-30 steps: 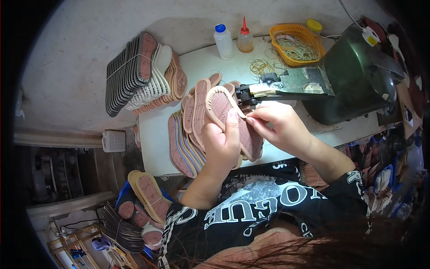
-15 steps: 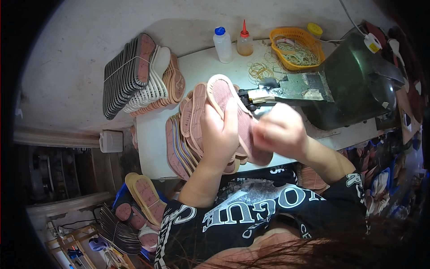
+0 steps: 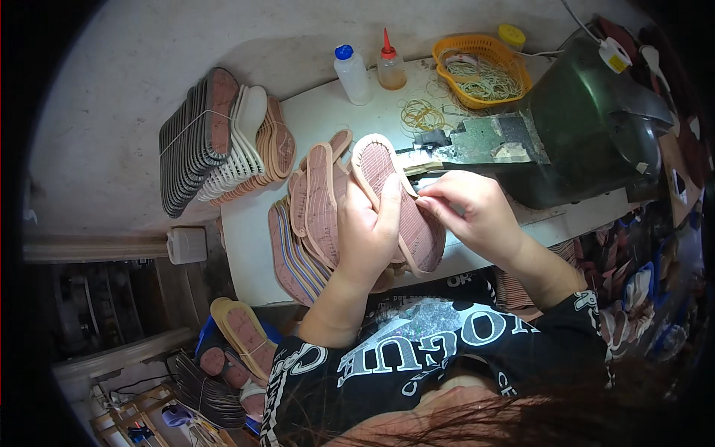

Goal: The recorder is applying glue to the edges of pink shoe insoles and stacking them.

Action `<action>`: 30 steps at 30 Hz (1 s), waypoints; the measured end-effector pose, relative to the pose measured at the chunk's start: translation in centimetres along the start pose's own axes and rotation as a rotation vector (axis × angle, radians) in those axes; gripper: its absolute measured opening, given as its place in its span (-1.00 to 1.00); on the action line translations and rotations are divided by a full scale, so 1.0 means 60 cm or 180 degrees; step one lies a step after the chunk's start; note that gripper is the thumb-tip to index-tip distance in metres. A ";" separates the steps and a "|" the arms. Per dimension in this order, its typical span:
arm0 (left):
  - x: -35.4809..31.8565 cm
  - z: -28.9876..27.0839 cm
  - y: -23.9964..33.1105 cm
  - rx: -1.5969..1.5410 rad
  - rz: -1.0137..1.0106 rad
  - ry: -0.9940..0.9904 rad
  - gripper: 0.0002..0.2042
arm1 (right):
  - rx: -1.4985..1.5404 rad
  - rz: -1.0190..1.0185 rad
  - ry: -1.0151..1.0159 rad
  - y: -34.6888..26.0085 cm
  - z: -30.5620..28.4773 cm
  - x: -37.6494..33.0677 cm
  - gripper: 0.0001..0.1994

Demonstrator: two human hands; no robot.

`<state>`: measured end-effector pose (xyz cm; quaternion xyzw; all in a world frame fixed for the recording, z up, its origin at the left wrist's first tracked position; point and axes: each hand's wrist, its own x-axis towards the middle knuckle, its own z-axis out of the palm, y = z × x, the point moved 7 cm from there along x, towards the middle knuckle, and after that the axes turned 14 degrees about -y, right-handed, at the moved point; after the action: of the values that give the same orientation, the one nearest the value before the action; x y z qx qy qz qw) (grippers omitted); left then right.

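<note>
My left hand is wrapped round a pinkish-brown shoe sole, its thumb lying across the ribbed face. A pale beige band runs round the edge of this sole. At the right side of the sole, my right hand pinches that band between thumb and forefinger. More pink soles with beige rims lie in a loose heap on the white table under and left of my left hand. Just beyond the held sole is the narrow arm of a dark green machine.
Tied stacks of dark, white and beige soles stand at the far left. A blue-capped bottle, a red-tipped bottle and a yellow basket of rubber bands line the back. More bundled soles sit below left.
The sole has come away from the machine arm's end, slightly nearer to me. My right hand, blurred before, is now pinching the sole's edge band. The whole view has shifted a little.
</note>
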<state>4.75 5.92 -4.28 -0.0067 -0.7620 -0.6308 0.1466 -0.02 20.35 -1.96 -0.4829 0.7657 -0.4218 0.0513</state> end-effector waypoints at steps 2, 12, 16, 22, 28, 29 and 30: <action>-0.004 0.006 0.002 0.0094 -0.0130 -0.0069 -0.74 | -0.0409 -0.0150 -0.0056 -0.014 -0.002 0.001 -0.89; 0.006 0.002 0.017 0.0356 -0.0428 -0.0026 -0.72 | -0.0179 -0.0215 0.0626 -0.017 -0.001 -0.001 -0.92; 0.015 -0.011 0.018 0.0015 0.0088 0.0177 -0.75 | 0.0117 -0.1218 0.0814 -0.047 -0.027 -0.031 -0.90; 0.057 -0.012 -0.045 -0.1343 -0.0421 -0.0022 -0.75 | 0.3284 0.1511 -0.0808 0.061 0.101 -0.111 -0.61; 0.094 -0.029 -0.074 0.0987 -0.0106 0.0354 -0.68 | 0.3472 0.1472 -0.0193 0.027 0.107 -0.134 -0.71; 0.101 -0.026 -0.080 0.0898 -0.0136 0.0299 -0.67 | 0.3612 0.1537 0.0086 0.032 0.102 -0.134 -0.71; 0.109 -0.025 -0.084 0.0900 -0.0136 0.0300 -0.67 | 0.3760 0.1601 0.0357 0.038 0.099 -0.135 -0.72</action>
<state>-2.15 2.32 -7.34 0.0598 -0.8355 -0.5198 0.1682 5.59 23.58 -9.98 -0.1563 0.4958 -0.7720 0.3658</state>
